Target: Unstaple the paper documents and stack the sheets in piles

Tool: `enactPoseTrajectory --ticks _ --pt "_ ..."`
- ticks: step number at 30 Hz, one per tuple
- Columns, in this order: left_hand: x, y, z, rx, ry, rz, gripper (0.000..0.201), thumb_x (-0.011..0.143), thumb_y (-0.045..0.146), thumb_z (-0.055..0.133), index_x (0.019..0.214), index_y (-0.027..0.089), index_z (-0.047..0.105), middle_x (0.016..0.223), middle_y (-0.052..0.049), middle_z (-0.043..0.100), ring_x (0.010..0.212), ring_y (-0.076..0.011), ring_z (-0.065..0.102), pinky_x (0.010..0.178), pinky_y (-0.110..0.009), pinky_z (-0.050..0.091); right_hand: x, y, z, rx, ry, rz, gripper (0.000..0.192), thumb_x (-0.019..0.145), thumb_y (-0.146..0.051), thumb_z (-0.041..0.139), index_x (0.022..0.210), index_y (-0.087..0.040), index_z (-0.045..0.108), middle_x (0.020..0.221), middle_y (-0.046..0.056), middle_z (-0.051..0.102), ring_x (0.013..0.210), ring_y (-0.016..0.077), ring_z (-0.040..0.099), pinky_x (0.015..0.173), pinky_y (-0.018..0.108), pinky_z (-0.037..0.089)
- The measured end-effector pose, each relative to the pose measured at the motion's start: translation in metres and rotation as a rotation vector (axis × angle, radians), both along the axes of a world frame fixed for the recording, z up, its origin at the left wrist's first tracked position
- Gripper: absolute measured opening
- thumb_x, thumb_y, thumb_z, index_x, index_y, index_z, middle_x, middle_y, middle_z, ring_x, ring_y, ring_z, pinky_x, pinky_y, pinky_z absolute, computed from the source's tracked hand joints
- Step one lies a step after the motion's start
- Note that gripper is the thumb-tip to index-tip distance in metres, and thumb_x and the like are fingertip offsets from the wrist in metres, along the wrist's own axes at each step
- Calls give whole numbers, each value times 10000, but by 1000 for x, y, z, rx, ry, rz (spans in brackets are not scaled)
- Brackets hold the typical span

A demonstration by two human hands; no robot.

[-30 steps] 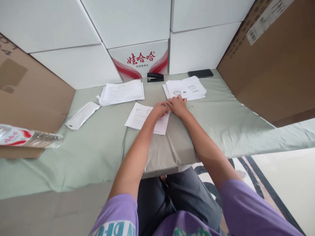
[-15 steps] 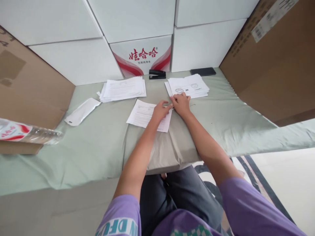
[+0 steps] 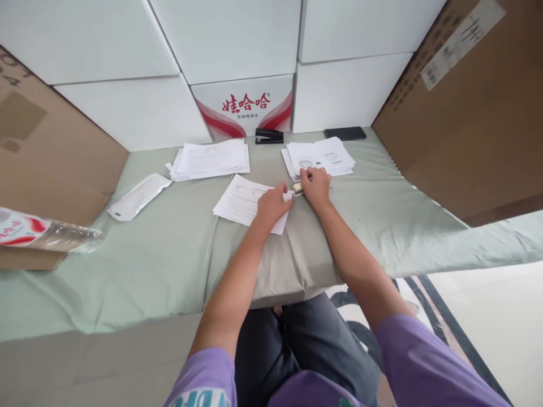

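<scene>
My left hand (image 3: 271, 203) lies over the right side of a printed sheet (image 3: 240, 198), thumb and fingers closed at its upper right corner. Whether more than one sheet lies there I cannot tell. My right hand (image 3: 315, 185) is closed on a small cream-topped tool, apparently a stapler (image 3: 298, 187), whose front end points at that paper corner. Most of the tool is hidden under the fingers. Just beyond my right hand is a stack of stamped papers (image 3: 324, 155). Another stack of printed papers (image 3: 212, 158) sits behind the sheet, to the left.
A black stapler (image 3: 269, 136) and a dark phone (image 3: 345, 133) lie at the back against white boxes (image 3: 241, 37). On the left are a white pouch (image 3: 139, 196), a water bottle (image 3: 55, 233) and a cardboard box (image 3: 55, 135). Another large carton (image 3: 479, 124) stands at right.
The cream front of the tool now shows between my hands, which have drawn slightly apart. The whole view has shifted a little.
</scene>
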State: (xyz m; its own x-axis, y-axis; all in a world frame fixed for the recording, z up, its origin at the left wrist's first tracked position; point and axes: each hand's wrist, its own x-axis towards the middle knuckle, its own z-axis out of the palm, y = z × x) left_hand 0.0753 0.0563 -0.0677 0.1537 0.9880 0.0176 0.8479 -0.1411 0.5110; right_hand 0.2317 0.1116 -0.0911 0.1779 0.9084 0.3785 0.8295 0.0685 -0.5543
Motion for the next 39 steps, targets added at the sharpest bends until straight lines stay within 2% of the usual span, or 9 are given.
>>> enactPoseTrajectory --ticks 4,10,18,22,26,28,30,34,39 --pt "5 -4 -3 123 139 3 482 886 475 616 1331 295 568 1188 -100 631 1143 -289 586 851 -364 478 -1 -3 1 35 -4 -20 345 994 -393 438 729 -199 544 903 74 692 997 254 496 894 397 281" --pt "6 -2 -5 255 152 -28 213 887 365 606 1035 241 696 1177 -120 570 1135 -287 561 897 -376 463 -1 -6 5 18 54 -24 311 986 -388 441 765 -204 561 950 72 698 1006 254 496 894 400 269" --pt "5 -13 12 63 197 70 282 921 194 468 1128 238 654 974 -114 699 912 -286 677 776 -362 460 -2 -10 10 57 43 0 305 1000 -371 378 814 -210 559 955 77 686 1020 252 509 904 394 274" --pt "-4 -15 22 302 -26 71 364 999 219 364 1246 255 629 1103 -112 716 1042 -255 668 867 -330 465 -1 -13 16 105 69 48 302 999 -371 368 834 -212 565 970 72 684 1019 238 530 939 398 292" --pt "-27 -14 31 565 -368 -189 344 1028 355 377 1208 244 649 1172 -105 699 1136 -226 633 1012 -316 444 5 -17 24 177 190 232 336 996 -444 371 1016 -220 619 1118 92 694 1126 245 551 1016 415 328" --pt "-36 -12 33 651 -550 -143 341 1024 424 403 1168 240 650 1158 -96 689 1107 -220 641 1012 -321 460 8 -18 28 181 306 345 436 986 -528 378 1240 -234 578 1294 113 649 1233 254 532 1033 419 365" --pt "-41 -7 31 704 -714 15 353 1018 476 411 1155 238 633 1151 -90 671 1105 -215 639 1002 -324 473 12 -16 29 147 412 409 618 948 -640 410 1441 -269 444 1479 126 531 1329 270 488 1038 434 393" --pt "-45 8 21 640 -963 172 351 991 512 456 1187 252 587 1220 -91 633 1161 -213 616 968 -314 492 20 -4 24 39 565 468 919 817 -772 537 1573 -335 249 1626 134 350 1404 317 432 1041 498 416" --pt "-56 24 5 449 -1032 275 377 923 525 550 1179 250 579 1224 -97 638 1127 -216 627 881 -284 522 26 4 23 -19 715 475 852 821 -690 560 1554 -353 285 1572 125 431 1272 306 555 962 493 484"
